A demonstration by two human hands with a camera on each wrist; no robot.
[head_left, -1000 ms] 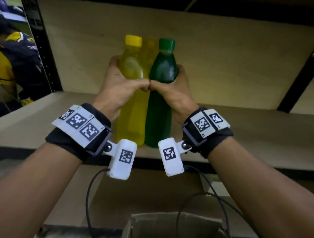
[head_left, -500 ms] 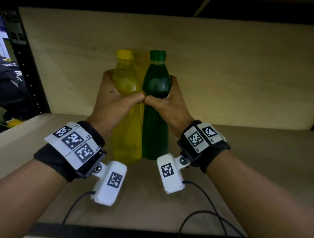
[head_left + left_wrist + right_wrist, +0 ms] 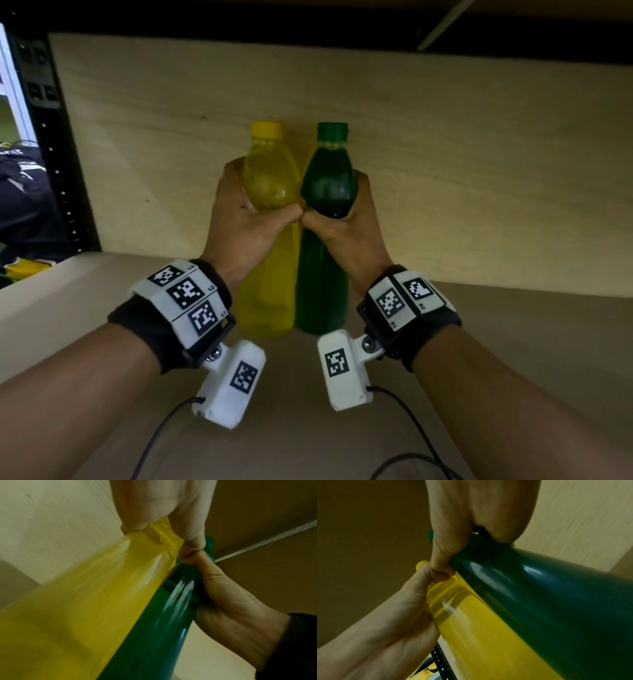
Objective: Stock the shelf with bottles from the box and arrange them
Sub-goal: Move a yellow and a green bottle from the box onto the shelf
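A yellow bottle and a green bottle stand upright side by side, touching, on the wooden shelf near its back panel. My left hand grips the yellow bottle around its upper body. My right hand grips the green bottle at the same height. The two thumbs meet in front, between the bottles. In the right wrist view the yellow bottle lies against the green one. The green bottle also shows in the left wrist view. The box is out of view.
A plywood back panel closes the shelf behind the bottles. A black perforated upright stands at the left edge, with dark and yellow items beyond it. The shelf board above is low overhead. Cables trail from the wrist cameras.
Both hands have carried the two bottles together deeper into the shelf, toward the back panel. The box below has dropped out of view. The grips have not changed.
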